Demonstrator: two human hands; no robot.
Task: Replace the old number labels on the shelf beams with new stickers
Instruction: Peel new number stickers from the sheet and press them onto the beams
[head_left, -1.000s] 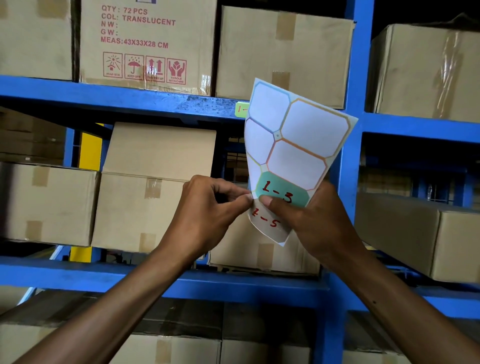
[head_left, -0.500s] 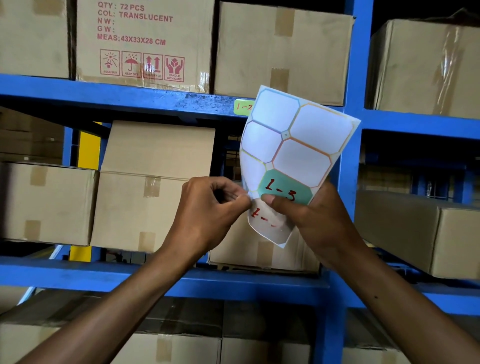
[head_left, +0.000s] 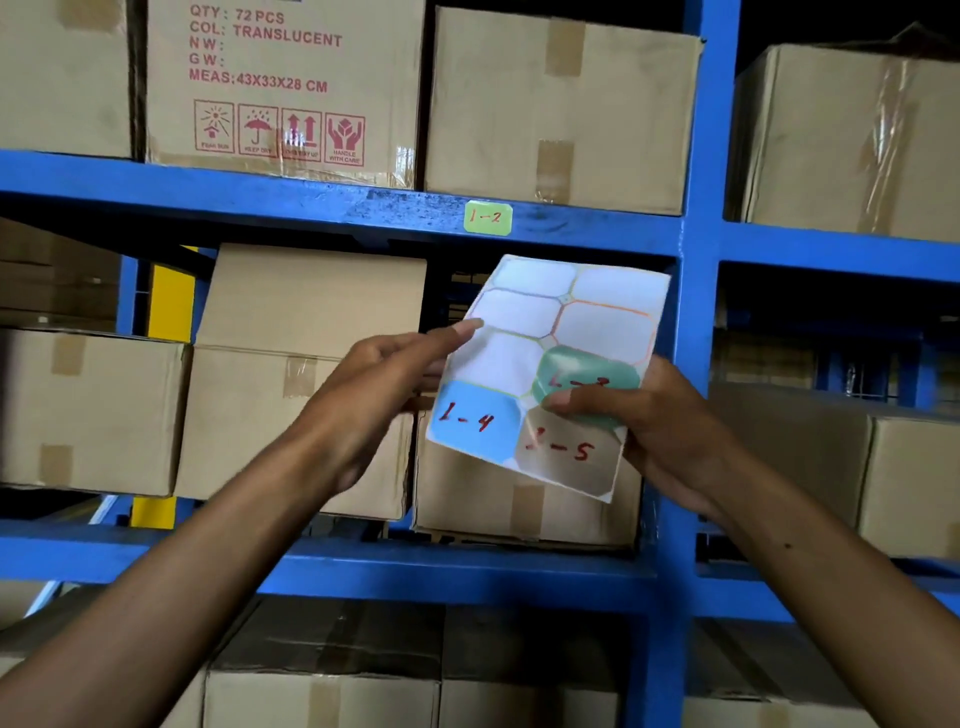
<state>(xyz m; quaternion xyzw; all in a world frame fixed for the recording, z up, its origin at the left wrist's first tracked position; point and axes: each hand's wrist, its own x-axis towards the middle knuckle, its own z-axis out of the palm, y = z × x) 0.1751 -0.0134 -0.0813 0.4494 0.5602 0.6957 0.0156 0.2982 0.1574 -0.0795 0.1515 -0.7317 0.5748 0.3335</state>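
My right hand (head_left: 670, 431) grips a white sticker sheet (head_left: 550, 374) in front of the shelf, its thumb pressing on the green 1-3 sticker (head_left: 587, 371). The sheet also carries a blue 1-4 sticker (head_left: 475, 421) and a tan 1-5 sticker (head_left: 566, 452); its upper cells are blank. My left hand (head_left: 384, 384) reaches in from the left with straight fingers, the index fingertip touching the sheet's left edge. Above the sheet, a pale green 1-2 label (head_left: 487, 217) is stuck on the blue shelf beam (head_left: 260, 195).
Cardboard boxes (head_left: 561, 104) fill the shelves above, behind and below the sheet. A blue upright post (head_left: 698, 260) stands just right of the sheet. A lower blue beam (head_left: 441, 577) runs under my forearms. A yellow post (head_left: 169, 291) shows at the back left.
The sheet has dropped lower and opened out flat, so the 1-4 sticker and the 1-2 beam label now show. My left hand released its pinch at the 1-3 sticker and straightened along the sheet's left edge.
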